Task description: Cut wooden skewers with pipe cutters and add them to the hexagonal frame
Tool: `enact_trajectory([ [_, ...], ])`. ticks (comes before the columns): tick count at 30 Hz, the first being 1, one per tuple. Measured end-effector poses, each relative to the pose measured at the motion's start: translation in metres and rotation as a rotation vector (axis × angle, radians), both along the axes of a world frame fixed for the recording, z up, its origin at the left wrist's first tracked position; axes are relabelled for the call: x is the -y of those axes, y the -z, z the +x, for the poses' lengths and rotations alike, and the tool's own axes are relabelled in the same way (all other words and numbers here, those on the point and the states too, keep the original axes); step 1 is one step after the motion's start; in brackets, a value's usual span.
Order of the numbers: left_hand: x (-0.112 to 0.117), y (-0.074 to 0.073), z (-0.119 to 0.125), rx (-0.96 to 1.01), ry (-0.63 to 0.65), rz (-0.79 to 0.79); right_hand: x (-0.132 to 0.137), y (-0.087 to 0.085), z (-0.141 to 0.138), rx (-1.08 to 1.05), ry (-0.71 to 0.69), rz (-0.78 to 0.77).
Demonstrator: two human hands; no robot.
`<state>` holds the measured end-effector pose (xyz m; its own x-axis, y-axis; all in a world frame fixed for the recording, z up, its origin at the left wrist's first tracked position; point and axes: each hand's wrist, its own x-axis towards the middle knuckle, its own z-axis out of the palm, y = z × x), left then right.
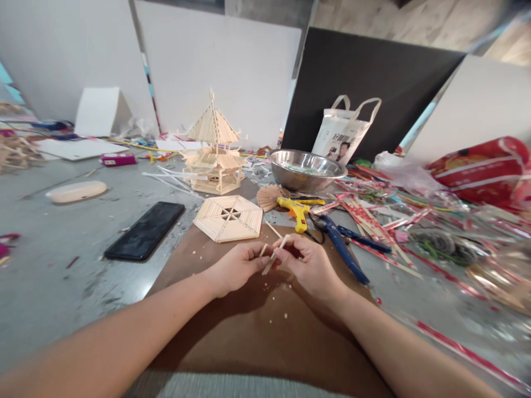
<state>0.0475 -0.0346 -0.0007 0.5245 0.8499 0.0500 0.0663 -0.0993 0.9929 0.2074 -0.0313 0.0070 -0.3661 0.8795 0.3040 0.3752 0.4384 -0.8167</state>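
Over a brown mat (249, 354), my two hands meet near the middle of the view. My left hand (238, 266) pinches a short thin wooden stick (263, 250) between thumb and fingers. A slightly longer wooden stick (276, 255) is pinched in my right hand (309, 262), slanting down toward the left fingertips. Whether the two sticks touch, I cannot tell. Just beyond my hands lies a flat hexagonal panel of sticks (228, 219) with a hole at its centre. Another loose stick (274, 229) rests on the mat by the right fingers.
A stick-built pagoda (213, 160) stands behind the panel, beside a steel bowl (305, 168). A yellow glue gun (296, 211) and blue-handled pliers (342, 249) lie right of centre. On the left is a black phone (145, 231). Wrappers and sticks clutter the right side.
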Motion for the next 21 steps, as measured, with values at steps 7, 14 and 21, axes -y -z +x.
enact_trajectory([
  [7, -0.004, 0.012, -0.001, -0.077, 0.043, 0.069, 0.001, 0.001, -0.002, 0.027, -0.028, 0.002],
  [14, -0.003, 0.009, -0.002, -0.042, 0.070, 0.024, 0.001, 0.001, -0.001, 0.072, -0.039, 0.014],
  [21, -0.002, 0.003, -0.005, -0.039, 0.112, -0.129, 0.000, 0.002, -0.001, 0.086, -0.036, 0.039],
])
